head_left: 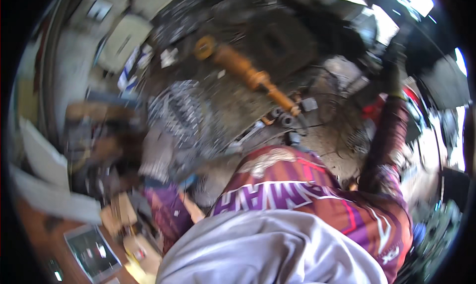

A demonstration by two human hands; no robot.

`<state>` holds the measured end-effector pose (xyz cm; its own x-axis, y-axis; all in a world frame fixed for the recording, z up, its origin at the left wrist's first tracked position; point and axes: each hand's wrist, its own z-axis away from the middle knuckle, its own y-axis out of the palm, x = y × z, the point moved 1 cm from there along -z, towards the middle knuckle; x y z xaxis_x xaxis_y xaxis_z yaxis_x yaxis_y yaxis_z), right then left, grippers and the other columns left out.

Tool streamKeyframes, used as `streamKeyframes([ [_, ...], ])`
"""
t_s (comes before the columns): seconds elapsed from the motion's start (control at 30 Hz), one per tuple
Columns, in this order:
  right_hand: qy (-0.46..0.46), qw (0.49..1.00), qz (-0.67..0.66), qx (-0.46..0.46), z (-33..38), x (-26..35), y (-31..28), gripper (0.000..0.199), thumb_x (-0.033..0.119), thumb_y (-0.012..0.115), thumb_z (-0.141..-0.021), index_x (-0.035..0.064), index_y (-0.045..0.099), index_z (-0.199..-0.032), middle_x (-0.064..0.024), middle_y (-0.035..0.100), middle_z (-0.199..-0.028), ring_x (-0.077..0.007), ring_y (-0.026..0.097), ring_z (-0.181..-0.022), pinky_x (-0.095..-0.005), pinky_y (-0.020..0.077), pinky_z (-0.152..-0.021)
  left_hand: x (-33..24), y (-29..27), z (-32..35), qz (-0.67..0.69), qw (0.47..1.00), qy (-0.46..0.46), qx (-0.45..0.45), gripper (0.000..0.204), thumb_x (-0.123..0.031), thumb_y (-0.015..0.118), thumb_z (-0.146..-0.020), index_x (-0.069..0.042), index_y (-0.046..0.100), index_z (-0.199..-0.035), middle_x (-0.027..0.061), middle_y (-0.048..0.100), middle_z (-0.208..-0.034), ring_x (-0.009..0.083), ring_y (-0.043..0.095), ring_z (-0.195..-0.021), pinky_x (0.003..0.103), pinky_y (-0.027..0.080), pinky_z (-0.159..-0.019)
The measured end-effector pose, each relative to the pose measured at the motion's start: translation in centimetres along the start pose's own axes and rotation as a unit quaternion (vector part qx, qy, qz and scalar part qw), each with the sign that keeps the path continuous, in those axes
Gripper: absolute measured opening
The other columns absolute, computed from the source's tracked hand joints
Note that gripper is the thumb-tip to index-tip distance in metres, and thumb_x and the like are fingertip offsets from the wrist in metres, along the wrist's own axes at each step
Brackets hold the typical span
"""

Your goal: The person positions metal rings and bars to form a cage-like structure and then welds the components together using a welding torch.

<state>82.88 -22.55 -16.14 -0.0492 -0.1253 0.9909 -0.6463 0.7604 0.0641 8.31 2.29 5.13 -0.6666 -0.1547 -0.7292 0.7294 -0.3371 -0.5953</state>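
And here's the orange cylinder (243, 70), lying slantwise across the grimy surface (233, 108), mid-view, with neither hand visibly on it! Out to the right goes the right hand (395, 68), gloved and at full stretch, well apart from the cylinder; blur and dark clutter swallow the fingers, so I can't tell whether that grip is apart, together or clamped. Down on the left, the left hand (157, 152), in a pale glove, is just beside the silver parts (181, 110); contact and grip are both lost in the blur. The score so far? The cylinder looks whole, rod and all, while rings (285, 119) lie loose near its rod end. Nothing reads as finished, I'd judge: parts remain scattered, though whether they belong to the cylinder I can't call.
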Motion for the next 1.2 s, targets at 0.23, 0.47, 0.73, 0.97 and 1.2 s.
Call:
streamKeyframes([
  [0.23, -0.117, 0.955, 0.267, -0.048, 6.4, 17.3, 0.0, 0.030, 0.018, 0.051, -0.107, 0.0014, 0.064, -0.128, -0.0075, 0.068, -0.118, -0.0168, 0.067, -0.104, -0.0304, 0.0541, -0.089, -0.5, 0.3, 1.7, -0.060, 0.996, -0.061, -0.030, 0.051, -0.019, 0.051, -0.100, -0.012, 0.049, -0.151, 0.0085, 0.072, -0.088, 0.0136, 0.061, -0.056, 0.030, 0.048, -0.047],
  [0.47, 0.059, 0.997, 0.041, -0.011, 10.1, 18.1, 6.1, 0.024, 0.014, 0.061, -0.101, 0.0028, 0.065, -0.121, -0.0014, 0.065, -0.092, -0.0099, 0.062, -0.082, -0.0257, 0.0494, -0.070, 3.9, 0.1, -1.3, -0.098, 0.994, 0.033, -0.029, 0.052, -0.021, 0.054, -0.096, -0.005, 0.053, -0.145, 0.0212, 0.070, -0.111, 0.0302, 0.067, -0.091, 0.041, 0.053, -0.080],
  [0.73, 0.060, 0.997, 0.026, -0.028, 16.1, 25.7, 23.4, 0.024, 0.017, 0.071, -0.094, 0.0033, 0.066, -0.113, -0.0014, 0.066, -0.084, -0.0080, 0.059, -0.066, -0.0215, 0.0489, -0.060, 2.1, -0.1, -1.4, -0.221, 0.968, 0.112, -0.044, 0.048, -0.014, 0.052, -0.094, -0.002, 0.057, -0.140, 0.0166, 0.071, -0.106, 0.0240, 0.071, -0.078, 0.036, 0.057, -0.065],
  [0.97, 0.018, 0.999, 0.036, 0.007, 16.5, 25.3, 28.8, 0.030, 0.016, 0.068, -0.091, 0.0002, 0.062, -0.115, -0.0037, 0.065, -0.089, -0.0100, 0.059, -0.070, -0.0249, 0.0482, -0.062, 0.7, 0.6, -1.1, -0.206, 0.978, 0.011, -0.015, 0.043, -0.027, 0.051, -0.094, -0.008, 0.063, -0.131, 0.0289, 0.066, -0.124, 0.0460, 0.062, -0.118, 0.050, 0.047, -0.102],
  [1.2, 0.039, 0.994, -0.012, 0.103, 18.0, 23.9, 34.1, 0.043, 0.027, 0.051, -0.105, 0.0027, 0.049, -0.141, -0.0105, 0.066, -0.104, -0.0206, 0.072, -0.089, -0.0344, 0.0633, -0.074, -0.2, 0.1, -0.6, -0.313, 0.946, 0.068, -0.057, 0.042, -0.026, 0.052, -0.092, -0.009, 0.063, -0.129, 0.0282, 0.066, -0.124, 0.0467, 0.062, -0.117, 0.053, 0.049, -0.100],
])
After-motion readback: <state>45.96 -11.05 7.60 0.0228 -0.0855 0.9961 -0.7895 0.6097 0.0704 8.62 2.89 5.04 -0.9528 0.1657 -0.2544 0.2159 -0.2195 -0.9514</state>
